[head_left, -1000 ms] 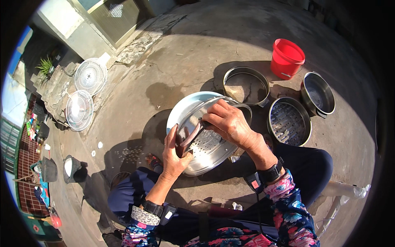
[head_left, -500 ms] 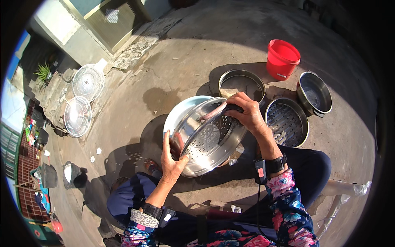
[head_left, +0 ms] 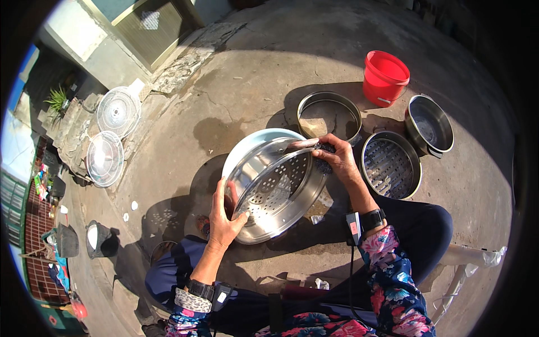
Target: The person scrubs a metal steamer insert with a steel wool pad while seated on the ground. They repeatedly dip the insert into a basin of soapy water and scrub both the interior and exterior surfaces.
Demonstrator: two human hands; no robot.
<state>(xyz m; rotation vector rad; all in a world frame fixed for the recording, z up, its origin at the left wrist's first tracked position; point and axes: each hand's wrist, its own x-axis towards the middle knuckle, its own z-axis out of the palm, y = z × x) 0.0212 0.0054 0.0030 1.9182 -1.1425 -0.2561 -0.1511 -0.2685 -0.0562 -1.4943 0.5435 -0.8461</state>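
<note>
A shiny metal steamer pan with a perforated base is held tilted in front of me, over a pale blue basin that it partly covers. My left hand grips the pan's near left rim, thumb on the inner side and fingers outside. At the far right rim, beside a loop handle, my right hand is closed round a dark, wiry scouring pad pressed to the rim. My fingers hide part of the pad.
To the right stand a round metal ring, a slotted steamer pan, a deep metal pot and a red bucket. Two fan grilles lean on stones at the left. A dark bucket stands farther left.
The steamer pan has tilted, showing more of its inner wall and perforated base. My right hand has shifted slightly along the rim, and the scouring pad shows more clearly.
</note>
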